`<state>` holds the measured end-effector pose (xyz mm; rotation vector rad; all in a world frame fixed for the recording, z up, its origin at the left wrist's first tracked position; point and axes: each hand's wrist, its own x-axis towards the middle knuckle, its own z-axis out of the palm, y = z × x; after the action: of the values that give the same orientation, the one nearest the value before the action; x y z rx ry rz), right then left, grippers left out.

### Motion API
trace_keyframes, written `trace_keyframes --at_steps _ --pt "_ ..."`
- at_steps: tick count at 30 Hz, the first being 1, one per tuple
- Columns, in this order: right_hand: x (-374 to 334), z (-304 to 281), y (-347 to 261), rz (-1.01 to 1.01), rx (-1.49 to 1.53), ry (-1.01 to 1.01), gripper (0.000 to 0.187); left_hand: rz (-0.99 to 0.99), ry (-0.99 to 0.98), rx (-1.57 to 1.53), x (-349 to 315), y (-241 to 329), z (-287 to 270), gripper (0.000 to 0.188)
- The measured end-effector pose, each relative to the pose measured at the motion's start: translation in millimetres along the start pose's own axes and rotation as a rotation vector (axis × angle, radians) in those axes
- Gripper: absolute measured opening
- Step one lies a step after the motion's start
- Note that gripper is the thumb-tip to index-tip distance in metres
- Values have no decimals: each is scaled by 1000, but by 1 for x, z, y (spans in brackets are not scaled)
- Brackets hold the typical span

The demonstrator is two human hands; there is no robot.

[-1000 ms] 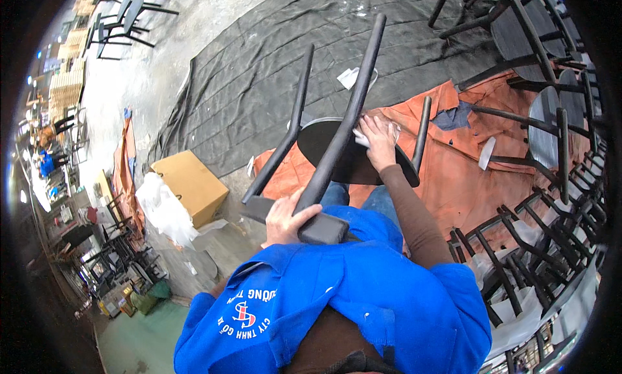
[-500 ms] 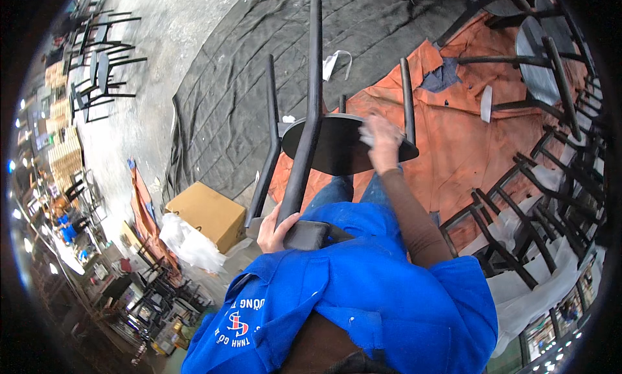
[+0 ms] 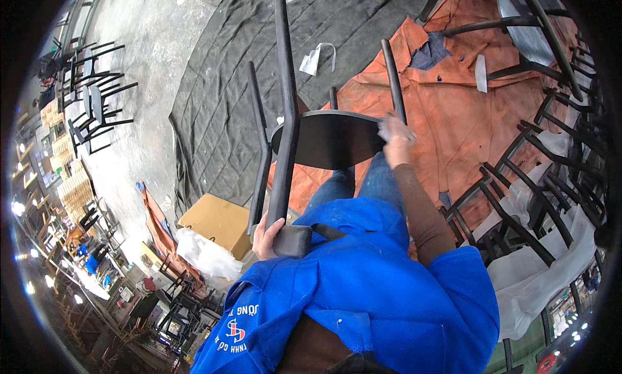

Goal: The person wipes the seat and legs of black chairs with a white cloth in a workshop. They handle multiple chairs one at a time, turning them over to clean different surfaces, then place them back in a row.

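A black wooden chair (image 3: 288, 102) is tilted toward me, its legs pointing up and away and its round seat (image 3: 330, 141) in front of my thighs. My left hand (image 3: 267, 237) is closed round the chair at the near end of a long post, beside the dark backrest (image 3: 293, 241) that rests against my front. At the right edge of the seat, by a leg, my right hand (image 3: 398, 141) presses a small pale wad (image 3: 387, 126), perhaps cloth or paper. The hand is somewhat blurred and its fingers partly hide the wad.
Black quilted cloth (image 3: 227, 76) and orange sheeting (image 3: 447, 128) cover the floor. A cardboard box (image 3: 217, 222) and white plastic wrap (image 3: 204, 252) lie to my left. Several dark chairs (image 3: 531, 205) crowd the right side; others (image 3: 97, 95) stand far left. A white strip (image 3: 312, 60) lies ahead.
My right hand has slid rightward with the wad, from the seat's face to its right edge near the leg. The chair and my left hand have shifted slightly left in view.
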<state>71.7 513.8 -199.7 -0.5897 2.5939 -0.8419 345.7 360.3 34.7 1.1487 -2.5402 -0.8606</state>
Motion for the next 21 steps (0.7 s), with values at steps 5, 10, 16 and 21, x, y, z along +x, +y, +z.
trace_keyframes --at_steps 5,10,16,21 --pt "4 22 -22 -40 49 94 43 -22 -40 -13 -2 0 -1 35" --pt "0 32 -17 -150 -40 18 51 -77 20 -38 -3 -3 -1 38" --pt "-9 9 34 452 40 11 39 -39 10 -21 -8 -5 -3 40" --pt "-8 38 -9 -311 -75 136 55 -40 12 -73 -4 -7 -6 38"
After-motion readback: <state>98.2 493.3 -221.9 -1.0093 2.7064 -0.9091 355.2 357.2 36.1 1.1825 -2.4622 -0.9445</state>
